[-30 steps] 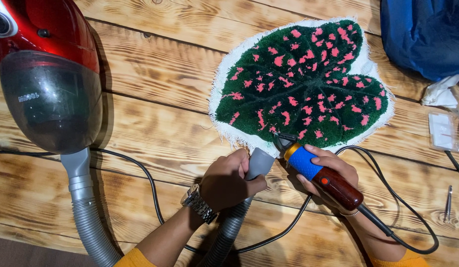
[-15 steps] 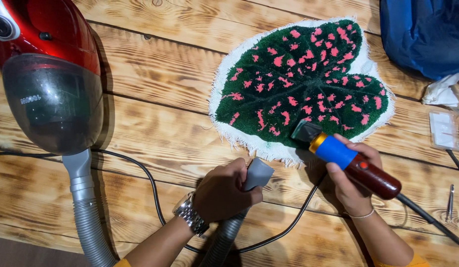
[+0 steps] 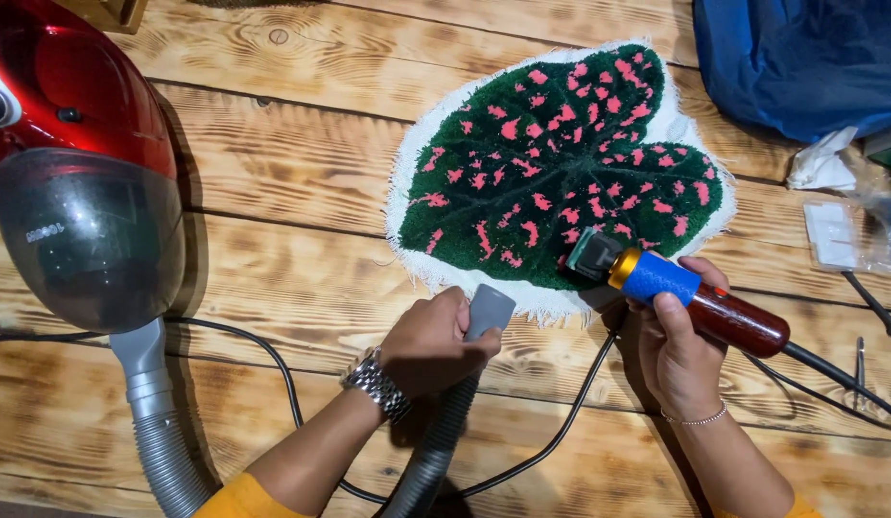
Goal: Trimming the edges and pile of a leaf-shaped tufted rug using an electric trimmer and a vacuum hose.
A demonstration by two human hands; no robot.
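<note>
Trimming the green leaf-shaped tufted rug with pink spots [image 3: 561, 163], frame centre.
Our right hand [image 3: 680, 350] grasps the blue-and-red electric trimmer [image 3: 685, 297]; we keep it flat, left hand [image 3: 431, 341] clenched around the grey vacuum nozzle [image 3: 489, 312] close by.

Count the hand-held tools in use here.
2. Grey vacuum nozzle in the left hand, just below the rug's fringe; corded trimmer in the right hand, head on the rug's lower edge.
</note>
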